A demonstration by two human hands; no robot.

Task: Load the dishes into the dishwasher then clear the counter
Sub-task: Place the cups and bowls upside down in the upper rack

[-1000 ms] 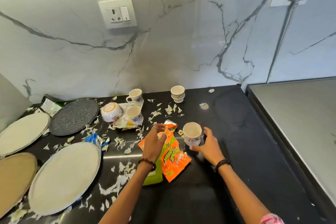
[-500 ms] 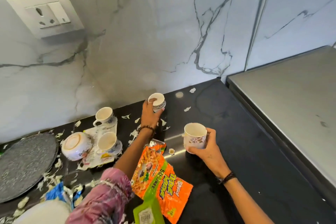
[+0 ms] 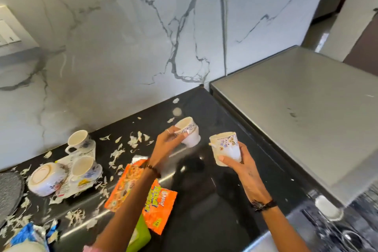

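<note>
Nearest me, the dishwasher rack point(image 3: 345, 229) at the tabletop's right end holds what looks like one cup; most loading remains. My right hand point(image 3: 243, 166) grips a floral mug point(image 3: 225, 147), my left hand point(image 3: 166, 143) pinches a small cup point(image 3: 189, 132), both lifted. Farther left, two cups point(image 3: 82, 166) and an overturned bowl point(image 3: 47, 178) wait among scraps.

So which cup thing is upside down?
The floral bowl at the counter's left, beside the two blue-flowered cups. Its base ring faces up, while every cup shows its open mouth.
</note>
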